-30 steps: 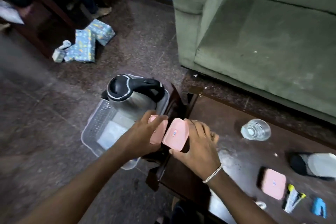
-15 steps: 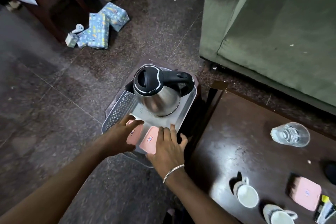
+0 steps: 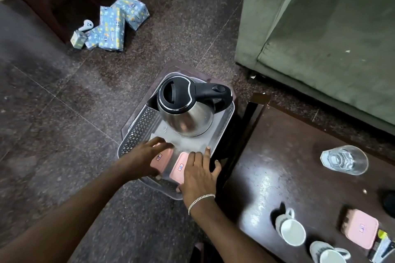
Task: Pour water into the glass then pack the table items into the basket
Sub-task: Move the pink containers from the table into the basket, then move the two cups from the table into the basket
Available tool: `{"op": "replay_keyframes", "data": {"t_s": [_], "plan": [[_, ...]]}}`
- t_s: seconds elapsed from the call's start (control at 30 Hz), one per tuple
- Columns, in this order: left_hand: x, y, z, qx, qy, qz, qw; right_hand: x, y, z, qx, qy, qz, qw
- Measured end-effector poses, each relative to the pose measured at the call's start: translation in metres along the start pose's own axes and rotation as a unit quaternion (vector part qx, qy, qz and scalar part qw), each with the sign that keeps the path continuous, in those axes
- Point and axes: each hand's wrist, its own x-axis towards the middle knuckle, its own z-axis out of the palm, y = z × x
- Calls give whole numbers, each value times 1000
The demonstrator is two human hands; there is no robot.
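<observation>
- Clear plastic basket (image 3: 136, 132) on the floor, just beside the left end of the dark wooden table (image 3: 277, 156).
- Steel kettle (image 3: 188, 109) with a black lid and handle, upright in the far half of the basket.
- Two pink boxes side by side in the near half: left pink box (image 3: 161, 157) and right pink box (image 3: 178, 168), each with a small label on the lid.
- Left hand (image 3: 145, 159) spread flat over the left pink box, fingers extended, not curled around it.
- Right hand (image 3: 199, 174) laid open on the right pink box, fingers straight, thumb out toward the table edge; silver bracelet (image 3: 201, 199) at the wrist.
- Glass (image 3: 344, 162) with water, on the table, well apart from the basket.
- Two white cups (image 3: 291, 230) near the front edge of the table, tipped toward the camera.
- Third pink box (image 3: 361, 228) to the right of the cups, with a small packet (image 3: 382, 245) just beside it.
- Green sofa (image 3: 320, 28) beyond the table.
- Blue wrapped parcels (image 3: 115, 23) on the floor at far left.
</observation>
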Motion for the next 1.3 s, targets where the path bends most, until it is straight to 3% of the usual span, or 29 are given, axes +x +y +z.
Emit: {"op": "replay_keyframes", "data": {"t_s": [0.23,0.37,0.53,0.63,0.8,0.9,1.13,1.3], "plan": [[-8,2,-4,36,15,-3,999,-1,6,-8,17,-2,-27,999],[-20,16,-13,99,90,-12,991,-17,17,-31,43,47,-53,997],[-25,65,-20,90,212,63,971,-38,70,-62,66,128,-37,989],[-15,119,-18,78,229,134,961,-56,126,-77,67,146,-3,987],[14,211,9,45,195,223,954,-95,232,-82,123,116,58,984],[36,261,41,49,130,239,961,-124,291,-76,168,99,106,975],[63,349,124,34,-18,168,985,-198,376,-37,154,80,216,961],[54,379,163,52,-45,104,992,-230,384,-9,119,-20,234,965]]}}
